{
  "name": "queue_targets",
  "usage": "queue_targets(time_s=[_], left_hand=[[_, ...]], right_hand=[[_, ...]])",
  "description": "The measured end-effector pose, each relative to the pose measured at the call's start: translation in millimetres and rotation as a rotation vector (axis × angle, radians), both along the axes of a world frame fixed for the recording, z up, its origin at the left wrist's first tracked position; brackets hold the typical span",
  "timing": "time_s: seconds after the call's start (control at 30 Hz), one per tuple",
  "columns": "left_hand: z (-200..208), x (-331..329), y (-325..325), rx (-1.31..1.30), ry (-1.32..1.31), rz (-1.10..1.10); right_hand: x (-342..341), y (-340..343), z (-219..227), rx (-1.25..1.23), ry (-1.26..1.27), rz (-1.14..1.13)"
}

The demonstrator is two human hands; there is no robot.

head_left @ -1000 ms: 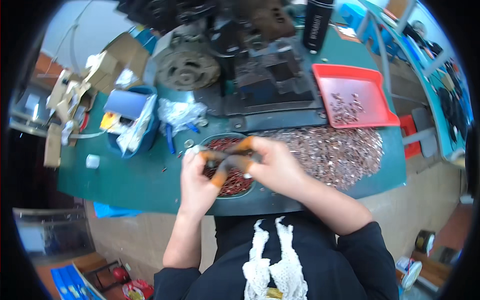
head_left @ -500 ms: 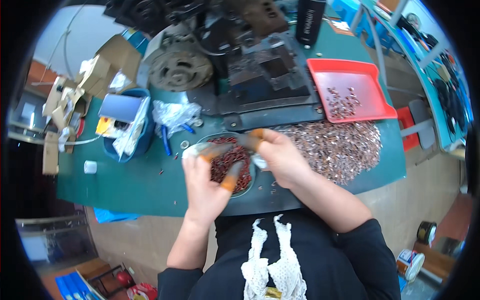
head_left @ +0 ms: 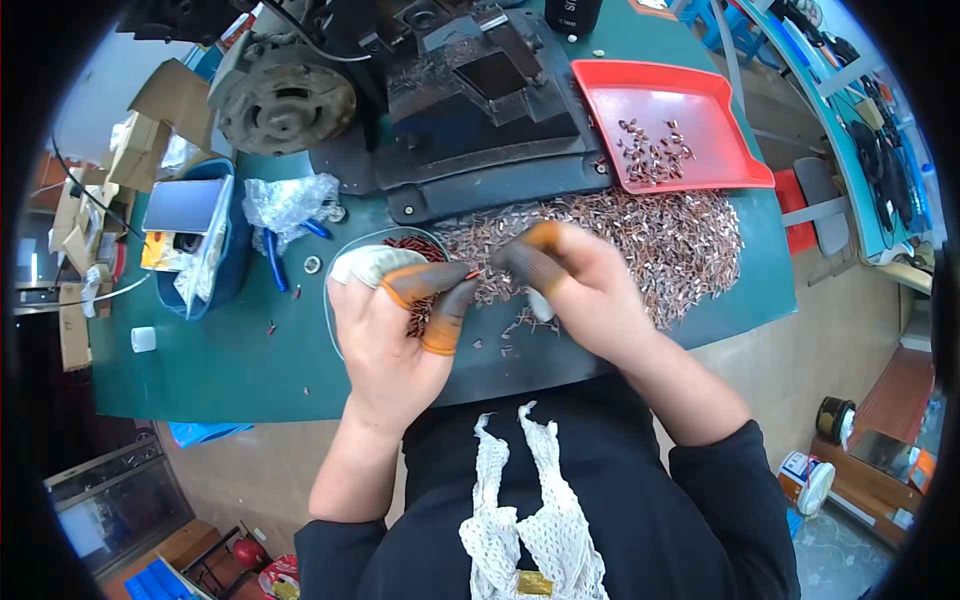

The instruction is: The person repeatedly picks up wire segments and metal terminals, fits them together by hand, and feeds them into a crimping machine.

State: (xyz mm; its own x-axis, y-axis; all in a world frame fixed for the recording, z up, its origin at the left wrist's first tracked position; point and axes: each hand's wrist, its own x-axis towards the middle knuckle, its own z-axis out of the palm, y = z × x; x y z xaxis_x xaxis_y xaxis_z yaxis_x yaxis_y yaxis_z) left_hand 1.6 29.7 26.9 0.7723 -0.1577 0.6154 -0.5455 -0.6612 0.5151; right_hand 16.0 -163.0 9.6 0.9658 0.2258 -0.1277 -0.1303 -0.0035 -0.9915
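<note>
My left hand [head_left: 392,335] is over a round bowl [head_left: 331,318] of small dark-red pieces [head_left: 415,245]. Grey and orange finger covers are on its thumb and forefinger, which pinch a tiny reddish piece [head_left: 472,274]; white cloth wraps other fingers. Close by on the right, my right hand [head_left: 592,295] has similar covers. Its thumb and forefinger are pressed together, and whatever lies between them is too small to make out. Beneath and beyond it spreads a heap of small copper-coloured metal pieces [head_left: 670,255]. A red tray [head_left: 715,120] behind the heap holds a scatter of similar small pieces.
A heavy dark machine [head_left: 490,110] with a round motor part [head_left: 287,110] stands at the back. On the left are a blue bin [head_left: 222,260], blue-handled pliers [head_left: 274,258], clear plastic wrap [head_left: 285,205] and a white cup-like object [head_left: 143,339]. The green table's front edge borders my body.
Both hands have shifted slightly rightward from above the bowl towards the heap. The left fingertips, spread apart before, now pinch a small reddish piece. The view has also shifted.
</note>
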Motion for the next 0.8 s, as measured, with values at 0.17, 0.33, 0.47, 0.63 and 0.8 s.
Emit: queue_targets(time_s=[0.17,0.33,0.47,0.63,0.8], left_hand=[[-2,-6,3,-0.220,0.165,-0.009],[-6,-11,2,-0.247,0.212,-0.035],[-5,-14,-1,-0.200,0.217,-0.061],[-6,-18,2,-0.141,0.205,-0.068],[-4,-18,2,-0.164,0.243,-0.061]], right_hand=[[-33,-53,-1,-0.574,-0.512,0.146],[-42,-64,-6,-0.815,-0.577,0.139],[-32,-54,-6,-0.852,-0.713,0.216],[-33,-49,1,-0.888,-0.619,0.251],[-40,-55,-5,-0.813,-0.517,0.179]])
